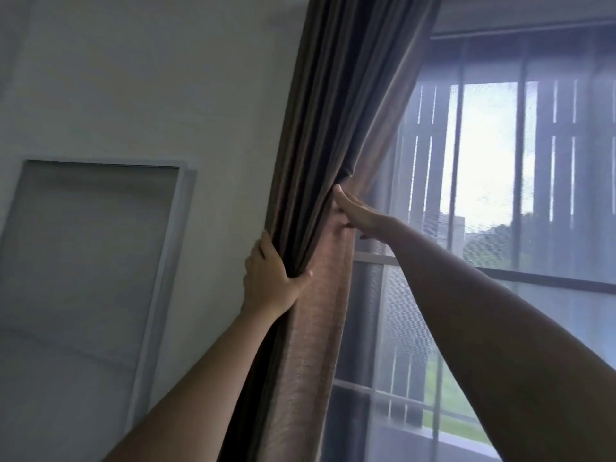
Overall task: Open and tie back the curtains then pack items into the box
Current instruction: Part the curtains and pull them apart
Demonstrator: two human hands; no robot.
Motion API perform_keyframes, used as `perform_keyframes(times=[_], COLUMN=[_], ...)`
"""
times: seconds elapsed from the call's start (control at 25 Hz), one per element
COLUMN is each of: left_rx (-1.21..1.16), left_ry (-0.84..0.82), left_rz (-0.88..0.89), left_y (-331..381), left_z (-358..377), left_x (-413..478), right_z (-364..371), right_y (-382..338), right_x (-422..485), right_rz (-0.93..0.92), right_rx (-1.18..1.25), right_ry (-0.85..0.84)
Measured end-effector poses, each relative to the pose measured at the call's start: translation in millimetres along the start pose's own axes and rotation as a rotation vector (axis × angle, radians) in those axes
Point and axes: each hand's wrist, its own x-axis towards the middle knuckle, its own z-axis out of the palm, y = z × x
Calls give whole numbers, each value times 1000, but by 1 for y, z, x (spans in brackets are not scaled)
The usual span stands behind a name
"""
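Observation:
A dark brown curtain [333, 111] hangs bunched in folds at the left edge of the window. My left hand [270, 278] grips the gathered folds from the wall side, fingers curled round the fabric and thumb across the front. Higher up, my right hand [356, 211] reaches in from the window side with straight fingers pressed against the bundle; its fingertips are hidden behind the cloth. Below my left hand the curtain falls straight down. No box or items to pack are in view.
A sheer white curtain [500, 211] covers the window [460, 161], with bars, a railing and trees outside. The white wall [150, 78] on the left has a recessed white-framed panel [93, 261].

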Motion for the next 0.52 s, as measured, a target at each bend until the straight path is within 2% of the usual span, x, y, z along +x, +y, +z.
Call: perform_keyframes(times=[0.12, 0.32, 0.52], left_rx=[146, 171, 77], left_ry=[47, 74, -19], left_rz=[10, 111, 212], left_y=[42, 131, 248], left_z=[14, 50, 110], left_x=[-16, -53, -108], right_z=[-34, -105, -207], right_y=[24, 81, 177], right_x=[-37, -107, -196], right_rz=[-6, -28, 102], right_rx=[-13, -6, -280], right_ry=[27, 128, 341])
